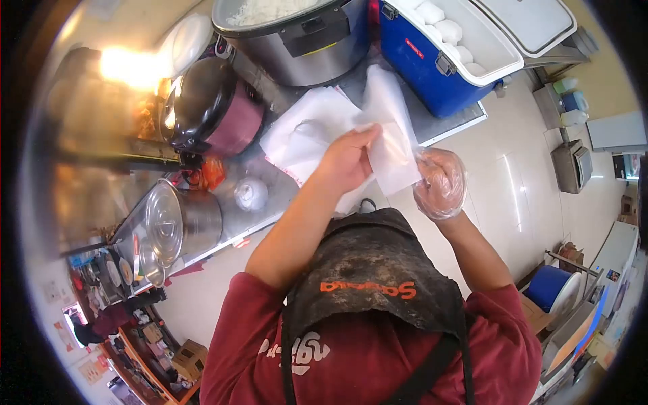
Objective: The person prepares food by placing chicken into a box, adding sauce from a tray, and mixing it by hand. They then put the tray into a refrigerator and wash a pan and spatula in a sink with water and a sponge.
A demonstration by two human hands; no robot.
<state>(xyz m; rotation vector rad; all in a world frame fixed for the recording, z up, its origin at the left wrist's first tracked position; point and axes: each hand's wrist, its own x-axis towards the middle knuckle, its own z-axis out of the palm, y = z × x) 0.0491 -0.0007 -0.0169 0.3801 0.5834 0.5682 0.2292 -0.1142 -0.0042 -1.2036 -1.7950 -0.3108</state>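
My left hand (351, 158) is bare and pinches a translucent white paper sheet (395, 165) between thumb and fingers. The sheet stands upright in front of my apron, with something pale showing through it that I cannot make out. My right hand (442, 183), in a clear plastic glove, has its fingers curled in against the sheet's right edge. Behind my left hand lies a stack of white paper (290, 138) with some red print, on the metal table (273, 219). A round white wrapped ball (251, 194) sits on the table to the left.
At the back stands a large pot (304, 44) of white rice. Right of it is a blue cooler (432, 74) with its lid open and several white balls (449, 31) inside. A dark red cooker (233, 121) and a steel pot (202, 219) stand on the left.
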